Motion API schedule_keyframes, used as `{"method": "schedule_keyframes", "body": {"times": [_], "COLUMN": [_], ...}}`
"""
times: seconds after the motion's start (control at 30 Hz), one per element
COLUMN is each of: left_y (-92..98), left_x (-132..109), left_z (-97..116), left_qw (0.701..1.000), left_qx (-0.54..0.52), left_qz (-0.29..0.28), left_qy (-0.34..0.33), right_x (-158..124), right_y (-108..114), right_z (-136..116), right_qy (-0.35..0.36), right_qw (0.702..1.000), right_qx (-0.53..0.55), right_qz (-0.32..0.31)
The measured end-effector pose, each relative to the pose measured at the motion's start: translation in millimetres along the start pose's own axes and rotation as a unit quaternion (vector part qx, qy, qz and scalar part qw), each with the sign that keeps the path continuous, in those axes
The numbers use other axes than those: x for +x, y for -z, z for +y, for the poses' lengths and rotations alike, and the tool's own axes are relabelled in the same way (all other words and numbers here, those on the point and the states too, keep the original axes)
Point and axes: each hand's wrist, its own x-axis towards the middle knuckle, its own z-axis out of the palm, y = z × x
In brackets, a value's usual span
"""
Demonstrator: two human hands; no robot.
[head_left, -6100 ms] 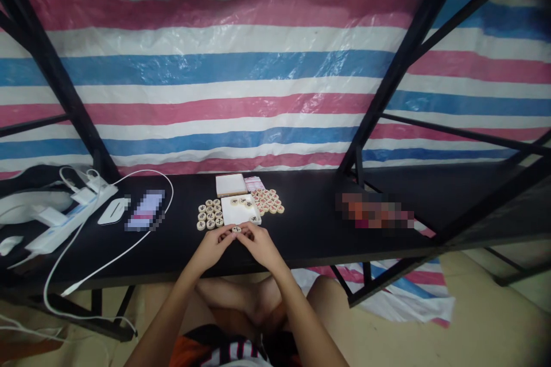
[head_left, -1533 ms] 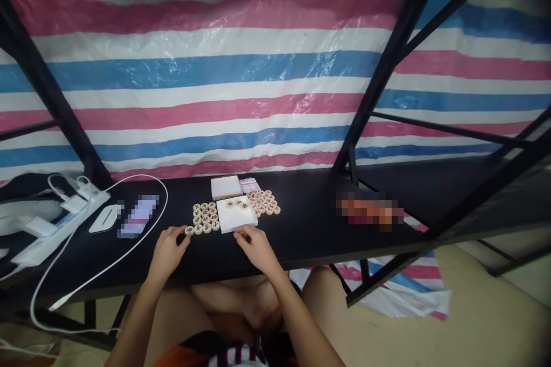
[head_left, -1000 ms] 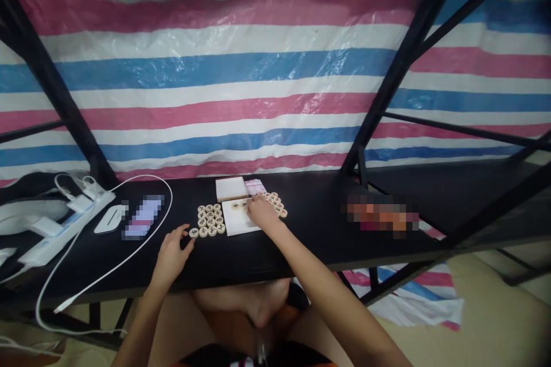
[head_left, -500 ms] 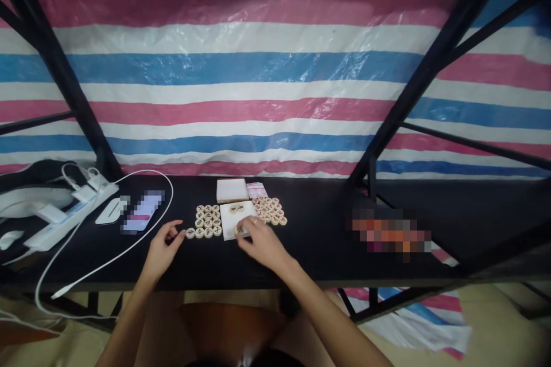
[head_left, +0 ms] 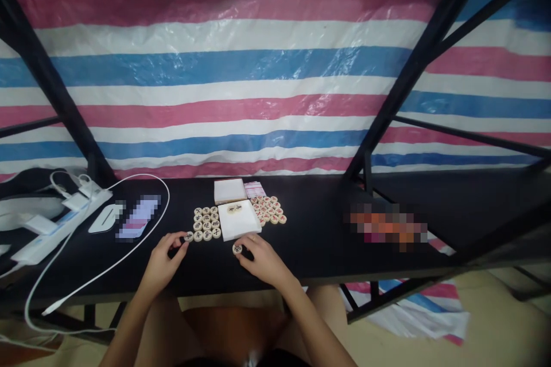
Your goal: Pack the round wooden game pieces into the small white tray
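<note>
Round wooden game pieces with black marks (head_left: pixel 205 223) lie in rows on the black table (head_left: pixel 310 241), left of a shallow white box (head_left: pixel 239 222). A second group with red marks (head_left: pixel 269 210) lies right of the box. My left hand (head_left: pixel 166 258) pinches the outermost black piece (head_left: pixel 189 236) at the row's left end. My right hand (head_left: pixel 262 258) holds one piece (head_left: pixel 237 249) in its fingertips just in front of the box. Two pieces (head_left: pixel 235 208) rest at the box's far edge.
A white lid (head_left: pixel 229 190) and a pink slip (head_left: pixel 253 188) lie behind the box. At left are a power strip (head_left: pixel 60 223) with white cables, a white mouse (head_left: pixel 105 218) and a blurred phone. Black frame bars rise on both sides before a striped tarp.
My right hand went out to the box and the red pieces, then drew back to the table's near side with one piece. My left hand stayed at the black row's end.
</note>
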Motion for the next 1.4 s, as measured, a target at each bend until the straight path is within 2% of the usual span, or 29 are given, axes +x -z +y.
{"method": "schedule_keyframes", "body": {"times": [0.23, 0.4, 0.5, 0.6, 0.67, 0.73, 0.8, 0.87, 0.97, 1.13, 1.27, 1.4], "left_y": [-5.1, -0.5, 2.1, -4.4, -15.5, -29.6, -43.0, -52.8, -59.5, -58.8, -59.3, -57.2], "left_x": [-3.4, -4.5, -8.4, -17.3, -22.9, -25.4, -24.7, -22.7, -21.9, -25.6, -27.1, -29.9], "left_z": [-1.9, 0.1, 10.2, 30.2, 45.7, 58.4, 65.1, 65.3, 58.6, 54.2, 61.7, 62.2], "left_qw": [1.000, 1.000, 0.999, 0.996, 0.996, 0.993, 0.988, 0.984, 0.984, 0.985, 0.984, 0.991], "left_qx": [0.015, 0.012, 0.002, -0.041, -0.067, -0.078, -0.075, -0.065, -0.045, 0.013, 0.057, 0.035], "left_qz": [0.001, -0.007, 0.027, 0.064, 0.026, -0.058, -0.119, -0.144, -0.145, -0.129, -0.118, -0.082], "left_qy": [-0.024, -0.028, -0.038, -0.053, -0.061, -0.064, -0.069, -0.078, -0.094, -0.115, -0.117, -0.100], "right_x": [-7.5, -8.5, -7.2, -3.4, 0.1, 3.1, 4.5, 3.9, 0.6, -2.9, -1.5, -0.1], "right_y": [-1.0, -2.7, -1.2, 0.8, 0.4, -2.4, -7.6, -13.3, -18.8, -17.4, -13.1, -12.3], "right_z": [-2.3, -3.3, -3.4, -4.3, -6.8, -10.0, -11.8, -11.2, -7.5, -7.7, -8.7, -3.6], "right_qy": [-0.011, -0.019, -0.030, -0.050, -0.054, -0.050, -0.045, -0.045, -0.046, -0.041, -0.041, -0.073], "right_qw": [1.000, 1.000, 0.999, 0.998, 0.997, 0.996, 0.996, 0.997, 0.998, 0.998, 0.992, 0.983], "right_qx": [-0.012, 0.000, 0.016, 0.040, 0.054, 0.070, 0.078, 0.068, 0.045, 0.045, 0.100, 0.120], "right_qz": [0.022, 0.024, 0.022, 0.013, 0.002, -0.010, -0.014, -0.004, 0.006, 0.005, 0.059, 0.118]}}
